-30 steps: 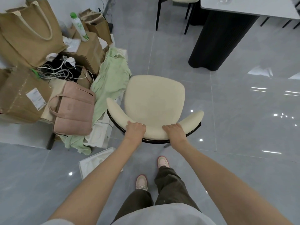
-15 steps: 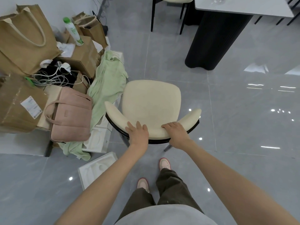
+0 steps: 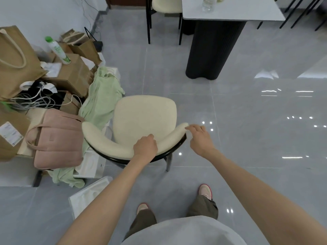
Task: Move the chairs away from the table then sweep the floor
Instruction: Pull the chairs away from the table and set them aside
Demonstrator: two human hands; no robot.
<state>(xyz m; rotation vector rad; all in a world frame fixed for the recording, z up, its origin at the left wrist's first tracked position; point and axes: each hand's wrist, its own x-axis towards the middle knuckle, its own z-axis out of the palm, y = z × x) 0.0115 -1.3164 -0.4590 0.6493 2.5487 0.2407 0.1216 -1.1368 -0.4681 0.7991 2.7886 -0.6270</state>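
A cream padded chair (image 3: 145, 117) with a curved backrest and black frame stands on the grey tiled floor, apart from the white table (image 3: 230, 13) on its dark pedestal. My left hand (image 3: 145, 145) grips the middle of the backrest, fingers curled over its top. My right hand (image 3: 199, 137) hovers just past the backrest's right tip with loosely bent fingers that hold nothing. A second cream chair (image 3: 166, 6) is still tucked against the table's far left side.
Left of the chair lies clutter: a pink bag (image 3: 56, 138), green cloth (image 3: 100, 98), brown paper bags (image 3: 16, 61), cardboard boxes, cables, a bottle (image 3: 58, 50). A white foam tray (image 3: 88, 195) lies by my left foot. Black chair legs (image 3: 300, 13) show at the top right.
My right hand has let go of the backrest and moved off to its right end. The chair has shifted left, closer to the clutter. My left hand keeps its grip.
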